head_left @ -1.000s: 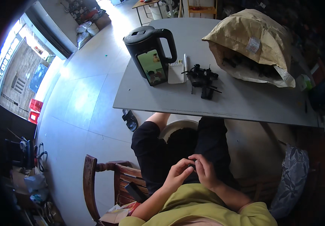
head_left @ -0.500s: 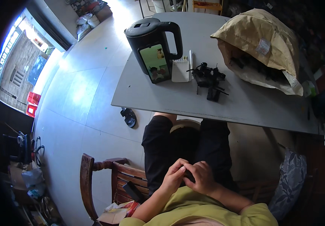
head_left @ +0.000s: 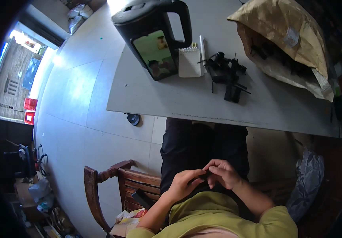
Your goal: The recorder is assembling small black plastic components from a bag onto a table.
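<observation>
Both hands are over my lap, above the black trousers point(head_left: 182, 150). My left hand point(head_left: 186, 184) has its fingers stretched to the right and the thumb apart below them; I see nothing in it. Its fingertips meet those of my right hand point(head_left: 223, 175), whose fingers are bent in, thumb close to the index finger. Whatever the right hand may pinch is too small or hidden to make out. Beyond them, on the grey table point(head_left: 151, 97), lies a pile of black plastic parts point(head_left: 228, 75). An open brown paper bag point(head_left: 282, 27) holds more dark pieces.
A black kettle-shaped jug point(head_left: 139, 20) stands at the table's left, a phone point(head_left: 155, 55) upright against it. Beside them lie a small spiral notepad point(head_left: 190, 62) and a white pen point(head_left: 202, 47). My wooden chair point(head_left: 139, 180) has a dark object on its left side. A patterned cushion point(head_left: 307, 182) is at right.
My hands have moved slightly right and opened out from their closer clasp, now meeting at the fingertips. My legs have drawn together. The whole view has shifted, with the table nearer the top.
</observation>
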{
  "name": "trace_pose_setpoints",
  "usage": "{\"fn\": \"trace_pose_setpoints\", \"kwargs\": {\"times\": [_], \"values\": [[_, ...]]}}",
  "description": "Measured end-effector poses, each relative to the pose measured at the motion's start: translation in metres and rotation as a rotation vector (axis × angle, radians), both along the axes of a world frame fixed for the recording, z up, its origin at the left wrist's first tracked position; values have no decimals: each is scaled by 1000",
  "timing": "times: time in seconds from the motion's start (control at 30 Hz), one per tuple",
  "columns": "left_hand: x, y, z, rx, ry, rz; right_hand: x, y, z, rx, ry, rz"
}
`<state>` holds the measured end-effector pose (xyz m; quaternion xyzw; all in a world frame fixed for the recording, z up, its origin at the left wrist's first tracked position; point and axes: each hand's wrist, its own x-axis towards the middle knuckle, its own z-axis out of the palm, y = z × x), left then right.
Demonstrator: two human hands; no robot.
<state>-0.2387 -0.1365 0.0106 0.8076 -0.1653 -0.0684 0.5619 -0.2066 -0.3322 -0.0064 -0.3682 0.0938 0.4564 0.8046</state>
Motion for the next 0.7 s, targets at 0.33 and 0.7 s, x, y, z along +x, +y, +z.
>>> {"fn": "trace_pose_setpoints", "kwargs": {"times": [0.33,0.7], "values": [[4,-18,-9,-80,289,312,-1,34,-7,-205,-168,-189],[13,7,-5,-157,331,57,-13,16,-9,-2,-187,68]]}}
